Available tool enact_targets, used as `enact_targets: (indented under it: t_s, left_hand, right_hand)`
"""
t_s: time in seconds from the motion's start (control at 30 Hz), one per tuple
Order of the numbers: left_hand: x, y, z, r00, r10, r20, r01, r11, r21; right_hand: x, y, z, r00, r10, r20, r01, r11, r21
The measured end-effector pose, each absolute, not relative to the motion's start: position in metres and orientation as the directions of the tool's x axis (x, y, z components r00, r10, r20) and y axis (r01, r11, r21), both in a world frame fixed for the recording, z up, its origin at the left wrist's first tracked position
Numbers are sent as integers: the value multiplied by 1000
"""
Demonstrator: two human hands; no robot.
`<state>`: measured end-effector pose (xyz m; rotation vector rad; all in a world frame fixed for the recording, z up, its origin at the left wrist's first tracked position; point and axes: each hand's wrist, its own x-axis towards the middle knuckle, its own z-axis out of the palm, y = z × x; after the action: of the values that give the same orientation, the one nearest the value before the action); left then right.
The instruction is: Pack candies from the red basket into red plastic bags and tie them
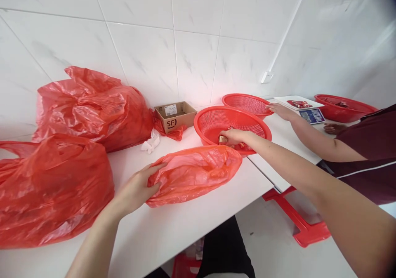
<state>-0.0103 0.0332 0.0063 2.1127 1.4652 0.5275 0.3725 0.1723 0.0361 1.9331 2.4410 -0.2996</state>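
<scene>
Right hand [233, 136] grasping gold packet [222, 140], seemingly, part-hidden; left hand [136, 189] spread at red bag [198, 171].

Three baskets [213, 125] [244, 100] [334, 113], two bulging bags [93, 113] [58, 191], one box [184, 123]

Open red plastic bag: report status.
Left hand at mouth of open red plastic bag. Right hand holding gold packet in nearest red colander. Nothing visible between colander and bag.

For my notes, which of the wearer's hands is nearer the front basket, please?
Right: the right hand is inside the front basket; the left hand is left of it.
</scene>
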Motion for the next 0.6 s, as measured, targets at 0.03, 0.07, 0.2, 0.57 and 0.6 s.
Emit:
enact_targets:
  t_s: [0.03, 0.07, 0.2, 0.57, 0.6]
  left_hand:
    - [-10, 34, 1, 360, 933, 15, 719, -288, 633]
    - [-10, 35, -4, 374, 927, 4, 697, -284, 659]
    - [-12, 32, -13, 395, 919, 0, 634, -273, 723]
    - [-22, 25, -3, 407, 894, -186, 476, -33, 879]
    - [-23, 25, -3, 403, 899, -173, 470, -41, 881]
  right_hand:
    - [372, 173, 40, -231, 967, -112, 964, 212, -159]
    - [371, 171, 45, -223, 972, -78, 961, 206, -185]
    - [344, 140, 73, -233, 957, 172, 869, 284, -405]
    - [247, 43, 35, -518, 849, -101, 737, 383, -558]
    - [254, 48, 39, -525, 849, -66, 706, 390, -591]
